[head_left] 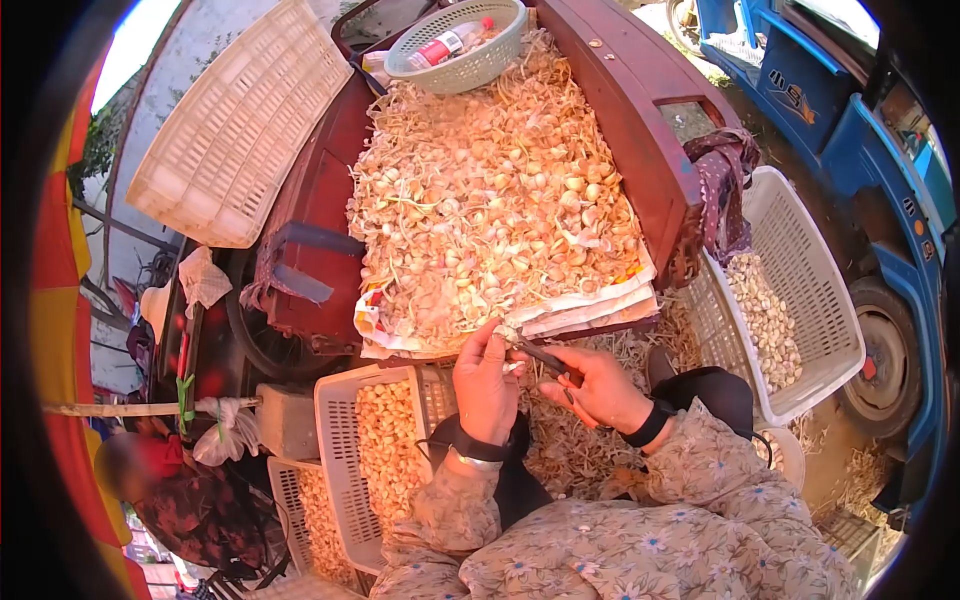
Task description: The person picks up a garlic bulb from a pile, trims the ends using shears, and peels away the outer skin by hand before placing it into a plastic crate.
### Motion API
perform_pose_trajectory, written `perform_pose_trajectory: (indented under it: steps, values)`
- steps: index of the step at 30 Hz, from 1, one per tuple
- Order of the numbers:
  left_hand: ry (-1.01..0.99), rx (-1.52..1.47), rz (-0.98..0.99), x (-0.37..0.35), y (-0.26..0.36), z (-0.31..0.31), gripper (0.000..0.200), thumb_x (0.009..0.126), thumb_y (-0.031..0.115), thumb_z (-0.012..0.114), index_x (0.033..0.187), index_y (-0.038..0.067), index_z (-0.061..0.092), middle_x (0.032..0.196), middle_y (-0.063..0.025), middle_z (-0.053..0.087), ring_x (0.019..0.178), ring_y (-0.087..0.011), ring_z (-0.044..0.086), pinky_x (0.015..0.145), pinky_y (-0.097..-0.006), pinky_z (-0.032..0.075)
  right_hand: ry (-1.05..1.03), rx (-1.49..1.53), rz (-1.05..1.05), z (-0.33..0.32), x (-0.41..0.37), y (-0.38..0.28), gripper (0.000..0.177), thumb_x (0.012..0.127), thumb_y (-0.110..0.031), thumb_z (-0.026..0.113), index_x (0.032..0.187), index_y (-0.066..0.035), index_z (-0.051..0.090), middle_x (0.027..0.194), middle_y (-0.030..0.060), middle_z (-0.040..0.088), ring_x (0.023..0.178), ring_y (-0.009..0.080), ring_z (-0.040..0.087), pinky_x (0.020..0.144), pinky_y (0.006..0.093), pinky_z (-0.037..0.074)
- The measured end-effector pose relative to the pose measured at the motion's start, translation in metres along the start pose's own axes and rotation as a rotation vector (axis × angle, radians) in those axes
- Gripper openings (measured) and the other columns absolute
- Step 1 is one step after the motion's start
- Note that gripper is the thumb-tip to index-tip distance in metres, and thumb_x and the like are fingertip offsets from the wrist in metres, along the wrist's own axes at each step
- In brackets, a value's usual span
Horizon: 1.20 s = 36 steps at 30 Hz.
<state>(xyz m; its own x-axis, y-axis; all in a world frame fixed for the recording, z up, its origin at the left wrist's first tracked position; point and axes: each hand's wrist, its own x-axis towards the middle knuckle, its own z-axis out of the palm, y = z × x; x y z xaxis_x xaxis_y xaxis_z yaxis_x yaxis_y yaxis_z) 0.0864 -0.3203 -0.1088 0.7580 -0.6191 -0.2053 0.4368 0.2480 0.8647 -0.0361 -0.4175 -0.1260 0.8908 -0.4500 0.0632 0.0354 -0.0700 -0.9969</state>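
Near the front edge of the heap, my left hand (487,388) pinches a small pale garlic bulb (508,331) between thumb and fingers. My right hand (603,390) is closed around a dark pair of shears (543,357), whose tip reaches the bulb. Fingers partly cover the handles, and the blades are too small to tell whether they are apart. Beyond both hands spreads a large heap of garlic bulbs (500,200) with dry stems and skins, lying on a white sheet (590,312) in a red cart bed.
Crates of garlic stand at my left, a white one (337,470) and a smaller one (290,500). At the right is another white crate (835,310). A basin (490,65) with a bottle tops the heap. A person (210,500) sits at left; a blue vehicle (800,90) stands right.
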Motion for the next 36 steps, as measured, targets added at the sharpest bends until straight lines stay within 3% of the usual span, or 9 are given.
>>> perform_pose_trajectory:
  steps: [7, 13, 25, 28, 31, 36]
  values:
    - [-0.004, 0.025, 0.038, -0.003, -0.003, 0.001, 0.022, 0.089, 0.012, 0.053, 0.11, 0.005, 0.052, 0.084, -0.0037, 0.058, 0.067, -0.0111, 0.054, 0.058, -0.0232, 0.043, 0.136, -0.262, -0.079, 0.0, -0.004, 0.006, 0.043, 0.073, -0.025, 0.07, 0.111, -0.009, 0.057, 0.075, 0.0109, 0.059, 0.065, 0.0237, 0.059, 0.054, 0.0331, 0.044]
    - [-0.039, -0.023, 0.073, -0.004, -0.003, -0.004, 0.021, 0.088, 0.011, 0.055, 0.107, 0.005, 0.052, 0.082, -0.0039, 0.058, 0.065, -0.0111, 0.054, 0.056, -0.0223, 0.043, 0.135, -0.322, -0.189, -0.002, -0.004, 0.0, 0.042, 0.074, -0.026, 0.07, 0.11, -0.009, 0.056, 0.079, 0.0106, 0.059, 0.064, 0.0261, 0.058, 0.056, 0.0339, 0.045]
    - [-0.048, 0.076, 0.084, -0.002, 0.005, -0.01, 0.022, 0.087, 0.012, 0.057, 0.107, 0.004, 0.052, 0.078, -0.0035, 0.056, 0.062, -0.0102, 0.052, 0.054, -0.0216, 0.042, 0.013, -0.194, -0.067, -0.005, -0.002, -0.005, 0.039, 0.076, -0.022, 0.068, 0.109, -0.005, 0.055, 0.073, 0.0112, 0.056, 0.062, 0.0267, 0.057, 0.053, 0.0338, 0.043]
    - [-0.049, 0.051, 0.094, -0.002, 0.004, -0.009, 0.022, 0.087, 0.01, 0.056, 0.107, 0.003, 0.052, 0.079, -0.0034, 0.056, 0.062, -0.0104, 0.053, 0.054, -0.0217, 0.043, 0.025, -0.294, -0.042, -0.005, -0.003, -0.01, 0.039, 0.077, -0.021, 0.067, 0.109, -0.003, 0.054, 0.072, 0.0115, 0.056, 0.058, 0.0269, 0.056, 0.052, 0.0335, 0.043]
    - [-0.047, 0.032, 0.108, -0.002, 0.002, -0.011, 0.021, 0.087, 0.007, 0.054, 0.107, 0.002, 0.052, 0.081, -0.0035, 0.056, 0.063, -0.0109, 0.055, 0.055, -0.0216, 0.045, 0.082, -0.336, -0.208, -0.003, -0.002, 0.002, 0.045, 0.075, -0.017, 0.07, 0.114, -0.005, 0.053, 0.071, 0.0137, 0.055, 0.059, 0.0267, 0.056, 0.054, 0.0329, 0.042]
    - [-0.012, 0.057, 0.1, -0.003, 0.001, -0.01, 0.02, 0.087, 0.007, 0.054, 0.107, 0.002, 0.051, 0.08, -0.0036, 0.056, 0.063, -0.0108, 0.055, 0.055, -0.0217, 0.045, 0.094, -0.42, -0.167, 0.0, -0.003, 0.004, 0.04, 0.076, -0.018, 0.069, 0.111, -0.007, 0.054, 0.071, 0.0126, 0.056, 0.058, 0.0268, 0.057, 0.051, 0.0339, 0.043]
